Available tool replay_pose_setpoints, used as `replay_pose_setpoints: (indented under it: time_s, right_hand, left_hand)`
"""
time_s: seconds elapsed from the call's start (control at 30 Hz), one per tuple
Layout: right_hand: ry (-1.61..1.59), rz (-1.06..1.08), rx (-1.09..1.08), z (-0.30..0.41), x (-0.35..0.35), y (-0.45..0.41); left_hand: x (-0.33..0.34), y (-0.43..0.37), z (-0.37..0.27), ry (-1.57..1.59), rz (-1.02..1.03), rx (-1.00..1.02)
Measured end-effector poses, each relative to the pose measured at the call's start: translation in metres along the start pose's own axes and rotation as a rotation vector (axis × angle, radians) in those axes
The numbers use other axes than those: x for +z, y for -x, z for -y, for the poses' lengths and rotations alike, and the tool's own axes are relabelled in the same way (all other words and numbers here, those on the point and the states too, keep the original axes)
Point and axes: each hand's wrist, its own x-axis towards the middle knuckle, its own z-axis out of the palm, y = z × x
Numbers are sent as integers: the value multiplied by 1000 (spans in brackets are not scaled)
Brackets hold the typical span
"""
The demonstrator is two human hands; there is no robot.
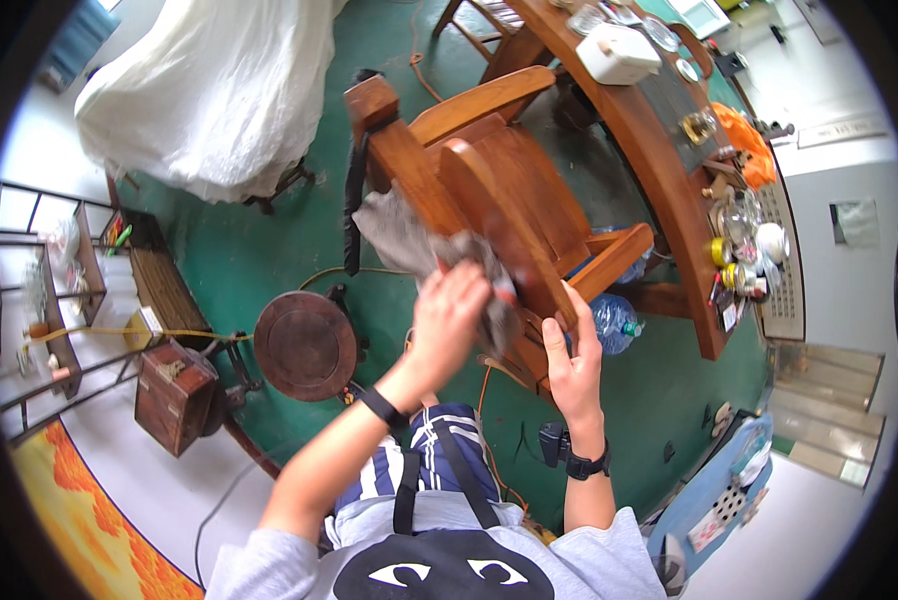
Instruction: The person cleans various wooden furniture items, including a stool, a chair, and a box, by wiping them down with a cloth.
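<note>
A wooden armchair [539, 176] with a reddish-brown finish stands before me, turned at an angle. My left hand [453, 311] presses a crumpled grey cloth [396, 229] against the chair's near side; the cloth and fingers are blurred. Some of the cloth hangs loose beyond the fingers, and the hand hides part of the wood beneath. My right hand [575, 360] grips the near end of a curved wooden rail [498, 202] of the chair, thumb on one side and fingers on the other. A dark strap [355, 202] hangs by the chair's squared wooden end.
A round dark stool [306, 345] stands left of the chair, near a wooden box [175, 397]. A long wooden table [644, 150] bearing jars and a white container curves along the right. Water bottles [614, 322] lie below. An orange cord [485, 397] crosses the floor. White sheeting [216, 90] drapes something upper left.
</note>
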Motion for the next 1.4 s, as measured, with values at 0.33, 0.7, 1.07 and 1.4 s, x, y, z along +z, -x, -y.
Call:
replay_pose_setpoints:
  time_s: [0.33,0.7,1.07,1.4]
  right_hand:
    - [503,-207,202,-99,-38,92]
    - [264,-540,111,-116,-7,88]
    - [200,-618,88,-119,-10,91]
    - [-261,-371,159,-30,-47,166]
  left_hand:
    - [11,39,-67,160,232,130]
    - [-38,-35,55,52,17,-21]
    - [11,30,-97,162,323,377]
    - [-55,13,-150,398,516,72]
